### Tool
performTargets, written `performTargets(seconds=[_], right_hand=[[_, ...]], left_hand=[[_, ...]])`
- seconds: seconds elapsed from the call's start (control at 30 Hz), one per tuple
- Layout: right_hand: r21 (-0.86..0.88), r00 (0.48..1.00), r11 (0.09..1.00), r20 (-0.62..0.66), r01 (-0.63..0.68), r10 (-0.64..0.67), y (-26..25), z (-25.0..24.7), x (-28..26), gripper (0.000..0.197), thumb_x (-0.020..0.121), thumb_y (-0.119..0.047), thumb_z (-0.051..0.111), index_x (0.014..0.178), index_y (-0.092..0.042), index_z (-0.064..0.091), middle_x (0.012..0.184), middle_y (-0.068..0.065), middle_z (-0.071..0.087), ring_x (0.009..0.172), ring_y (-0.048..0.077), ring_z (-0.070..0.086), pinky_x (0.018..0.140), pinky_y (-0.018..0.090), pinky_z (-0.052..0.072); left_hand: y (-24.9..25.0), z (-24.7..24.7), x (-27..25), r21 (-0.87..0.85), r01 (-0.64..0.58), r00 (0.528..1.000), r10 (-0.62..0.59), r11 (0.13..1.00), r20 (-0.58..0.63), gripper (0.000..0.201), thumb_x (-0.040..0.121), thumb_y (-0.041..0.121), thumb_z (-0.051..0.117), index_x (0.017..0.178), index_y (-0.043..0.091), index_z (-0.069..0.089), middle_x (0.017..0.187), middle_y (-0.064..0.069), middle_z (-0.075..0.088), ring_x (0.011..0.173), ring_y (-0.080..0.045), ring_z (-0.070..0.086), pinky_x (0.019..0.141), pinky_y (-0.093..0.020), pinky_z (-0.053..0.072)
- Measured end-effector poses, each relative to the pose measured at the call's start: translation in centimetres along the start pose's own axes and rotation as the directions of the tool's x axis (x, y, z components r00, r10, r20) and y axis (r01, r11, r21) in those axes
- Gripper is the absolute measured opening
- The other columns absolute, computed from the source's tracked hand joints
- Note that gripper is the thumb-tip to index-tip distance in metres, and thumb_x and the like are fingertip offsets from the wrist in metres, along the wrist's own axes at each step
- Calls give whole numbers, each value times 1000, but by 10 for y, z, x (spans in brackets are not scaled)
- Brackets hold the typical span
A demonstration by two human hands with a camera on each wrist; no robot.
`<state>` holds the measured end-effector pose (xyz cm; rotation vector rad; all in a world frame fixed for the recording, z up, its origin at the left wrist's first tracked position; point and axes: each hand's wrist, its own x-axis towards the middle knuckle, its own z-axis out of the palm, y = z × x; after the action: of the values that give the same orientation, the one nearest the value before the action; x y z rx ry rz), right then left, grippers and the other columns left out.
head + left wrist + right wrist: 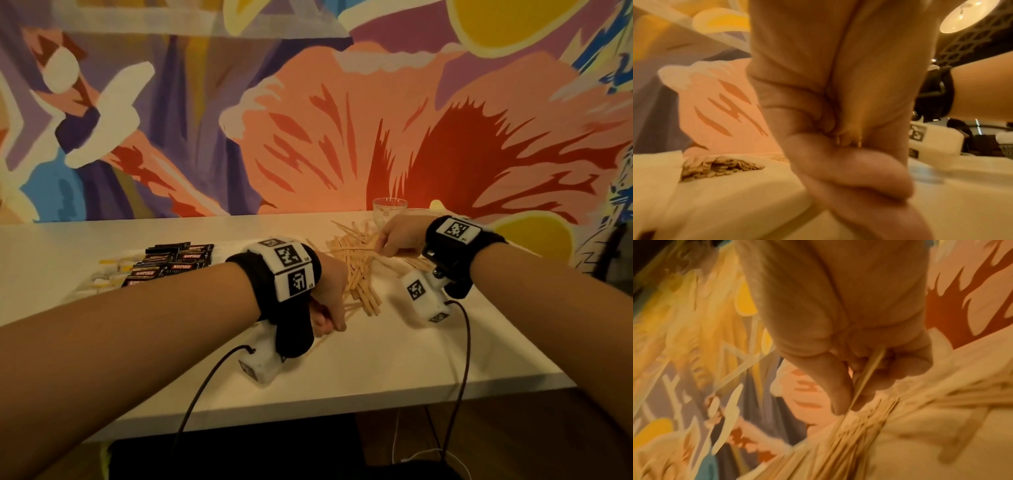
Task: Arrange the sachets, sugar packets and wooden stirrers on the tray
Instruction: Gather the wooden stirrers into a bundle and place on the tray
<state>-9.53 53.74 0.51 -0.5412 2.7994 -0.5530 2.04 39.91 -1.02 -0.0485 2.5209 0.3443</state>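
A loose pile of wooden stirrers (356, 270) lies mid-table; the left wrist view shows it as a heap (715, 168). My right hand (383, 245) is at the pile's far right edge and pinches one thin stirrer (869, 373) between thumb and fingers. My left hand (330, 308) sits at the pile's near left, fingers curled into the palm (838, 146). It seems to grip a few stirrers whose ends stick out on both sides. Black Kopiko sachets (171, 263) lie in rows at the left, with white-and-yellow sugar packets (106, 275) beside them. I cannot make out a tray.
A clear glass (388, 209) stands at the back of the white table (376, 359), just behind my right hand. A painted wall runs right behind the table. Camera cables hang from both wrists over the table's front edge.
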Motion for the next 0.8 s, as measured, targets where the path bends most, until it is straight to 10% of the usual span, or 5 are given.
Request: performTargets(seconds=[0.1,0.27,0.43,0.6,0.8], right_hand=[[-39,998,999,60,-18,20,-10,15,6,24,86,-7,62,108,0,65,71,0,58,57,8,49,50,14,40],[124,984,985,145,-123,105,-17,28,18,29,86,-1,61,114,7,60,79,16,65,56,18,61,58,27,49],[185,983,977,166,-109,79,-14,26,18,26,88,0,58,112,9,59,73,16,65,50,17,63,61,28,53],[213,980,975,198,-68,25,-9,26,16,33,87,6,56,112,-15,52,63,12,67,44,15,63,53,26,53],[115,968,993,250,-26,-4,-9,23,11,43,86,6,56,124,-15,58,84,14,67,52,13,64,60,23,54]], left_hand=[[3,0,0,-32,31,999,-30,999,15,15,85,8,63,72,1,63,75,-13,66,61,-20,59,80,-32,53],[0,-16,-11,28,21,1000,-21,999,-15,22,91,16,56,71,8,57,57,-2,57,45,-9,51,46,-13,44],[-13,-30,-25,2,9,999,-9,1000,36,20,95,13,49,105,-3,55,92,-18,59,85,-26,58,91,-39,50],[-13,-21,-27,-262,-17,985,61,965,163,12,99,8,41,107,1,46,62,-8,48,46,-14,59,53,-27,57],[-15,-30,-41,-299,-80,979,132,951,156,23,102,14,35,99,5,56,63,-1,39,42,-5,46,48,-18,51]])
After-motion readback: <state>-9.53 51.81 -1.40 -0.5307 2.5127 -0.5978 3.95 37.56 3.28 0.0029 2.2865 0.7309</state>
